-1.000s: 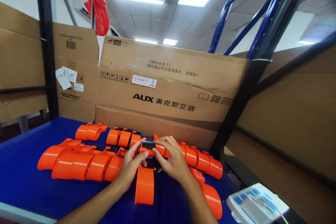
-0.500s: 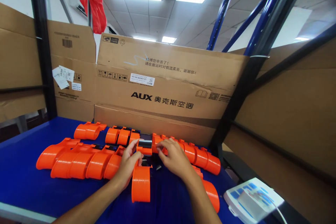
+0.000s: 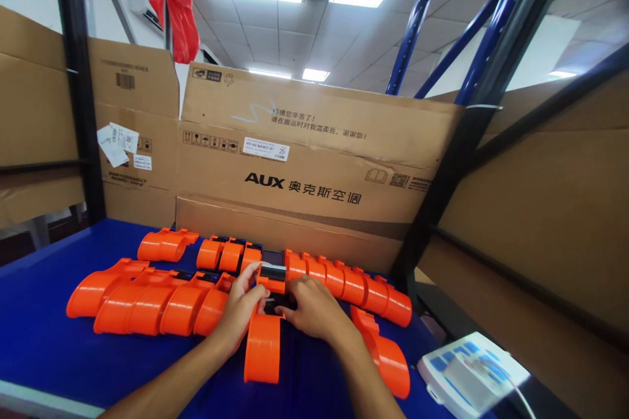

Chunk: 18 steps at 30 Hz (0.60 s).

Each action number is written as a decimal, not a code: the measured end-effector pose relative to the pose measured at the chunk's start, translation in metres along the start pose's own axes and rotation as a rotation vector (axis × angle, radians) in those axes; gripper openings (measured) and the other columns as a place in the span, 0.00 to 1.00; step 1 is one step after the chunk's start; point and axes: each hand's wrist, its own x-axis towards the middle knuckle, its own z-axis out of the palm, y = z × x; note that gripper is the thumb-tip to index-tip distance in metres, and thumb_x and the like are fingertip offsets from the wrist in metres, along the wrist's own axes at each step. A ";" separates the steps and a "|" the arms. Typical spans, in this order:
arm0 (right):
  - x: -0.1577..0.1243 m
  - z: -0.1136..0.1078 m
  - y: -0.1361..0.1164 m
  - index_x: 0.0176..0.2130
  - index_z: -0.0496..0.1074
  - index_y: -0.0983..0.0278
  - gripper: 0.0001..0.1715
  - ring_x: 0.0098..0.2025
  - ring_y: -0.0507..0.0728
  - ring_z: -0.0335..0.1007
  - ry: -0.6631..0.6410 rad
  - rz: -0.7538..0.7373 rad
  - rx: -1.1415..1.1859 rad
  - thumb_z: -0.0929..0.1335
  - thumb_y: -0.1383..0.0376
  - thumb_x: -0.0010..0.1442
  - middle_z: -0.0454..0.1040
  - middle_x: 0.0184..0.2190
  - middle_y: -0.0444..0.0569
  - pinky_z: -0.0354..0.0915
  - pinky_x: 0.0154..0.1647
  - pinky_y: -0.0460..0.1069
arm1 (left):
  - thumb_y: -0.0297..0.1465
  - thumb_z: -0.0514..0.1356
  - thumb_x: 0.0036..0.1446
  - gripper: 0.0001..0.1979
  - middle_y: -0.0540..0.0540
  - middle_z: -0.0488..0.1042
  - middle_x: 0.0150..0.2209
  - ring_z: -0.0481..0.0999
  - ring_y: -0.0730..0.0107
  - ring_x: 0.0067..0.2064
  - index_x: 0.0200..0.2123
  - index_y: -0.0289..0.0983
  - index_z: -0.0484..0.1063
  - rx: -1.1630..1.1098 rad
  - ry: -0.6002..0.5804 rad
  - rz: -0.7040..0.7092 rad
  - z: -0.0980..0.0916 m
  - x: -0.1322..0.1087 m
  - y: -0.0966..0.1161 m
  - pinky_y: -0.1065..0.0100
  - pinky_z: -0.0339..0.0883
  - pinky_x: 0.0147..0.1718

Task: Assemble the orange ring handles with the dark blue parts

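Observation:
My left hand is closed on an orange plastic piece that carries a black insert with a pale toothed strip along its top. The thumb presses its near side. Just below that hand is an orange ring-shaped piece; I cannot tell whether it is joined to the held one. My right hand is close on the right, thumb stretched out and apart from curled fingers, whose tips are partly hidden. Small dark parts show between the hands. Several orange rings lie left of my left hand, some with black inserts.
A row of orange rings runs behind my right hand; more orange pieces lie beside that forearm. The table cover is blue. Cardboard walls the back. A white device with blue keys and a cable sits front right.
My right hand has moved down and slightly left, its thumb now close to the small dark parts. The left hand keeps its hold, with the orange piece shifted very slightly.

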 end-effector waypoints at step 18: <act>0.006 0.005 -0.005 0.35 0.78 0.64 0.08 0.41 0.64 0.77 -0.003 0.099 -0.132 0.67 0.67 0.59 0.81 0.36 0.58 0.63 0.39 0.52 | 0.37 0.69 0.46 0.23 0.57 0.67 0.22 0.61 0.79 0.18 0.46 0.38 0.72 0.022 0.024 -0.018 0.001 0.000 -0.001 0.74 0.52 0.19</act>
